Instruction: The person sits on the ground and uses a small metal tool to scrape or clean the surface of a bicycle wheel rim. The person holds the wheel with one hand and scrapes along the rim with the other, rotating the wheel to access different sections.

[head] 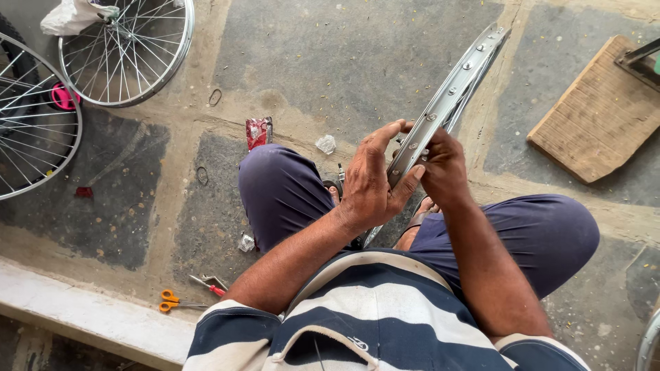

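Seemingly metal, curved rim (454, 93), studded.

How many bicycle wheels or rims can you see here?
3, maybe 4. Two spoked wheels lie on the floor at upper left. One bare rim is held in both hands. A curved edge at bottom right may be another.

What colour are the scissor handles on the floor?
Orange, seen in the head view: the scissors.

The person wears a short-sleeved shirt (385, 309) in broad navy and white stripes — collar edged white — and dark navy trousers (282, 189); both forearms are bare, as are the hands.
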